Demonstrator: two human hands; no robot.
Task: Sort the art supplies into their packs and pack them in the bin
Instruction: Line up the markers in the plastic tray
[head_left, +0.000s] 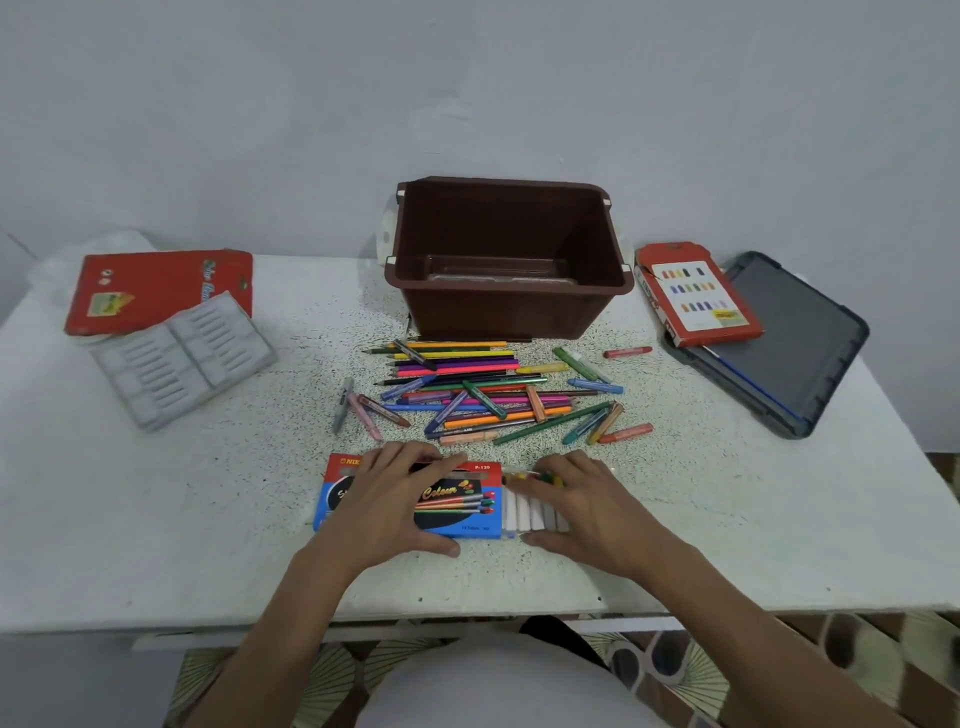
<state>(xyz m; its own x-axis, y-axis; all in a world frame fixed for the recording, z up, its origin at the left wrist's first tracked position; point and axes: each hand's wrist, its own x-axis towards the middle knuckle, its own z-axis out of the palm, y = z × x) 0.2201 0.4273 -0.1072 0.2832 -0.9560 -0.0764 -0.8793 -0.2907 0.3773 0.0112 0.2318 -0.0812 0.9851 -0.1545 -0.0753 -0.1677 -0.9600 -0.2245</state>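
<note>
A red-and-blue crayon pack (467, 506) lies near the table's front edge. My left hand (395, 501) grips its left part. A clear inner tray (524, 512) sticks out of the pack's right end, and my right hand (587, 506) holds it, fingers over its top. A green crayon shows under those fingers. Behind the pack lies a loose pile of coloured pencils and crayons (483, 389). The brown bin (506, 260) stands at the back middle, with only a clear plastic tray at its bottom.
At back left lie a red box (150, 286) and a grey plastic insert tray (182, 358). At right, an orange-red pack (696, 296) rests on a dark grey lid (789, 348). The white speckled table (208, 493) ends just below my wrists.
</note>
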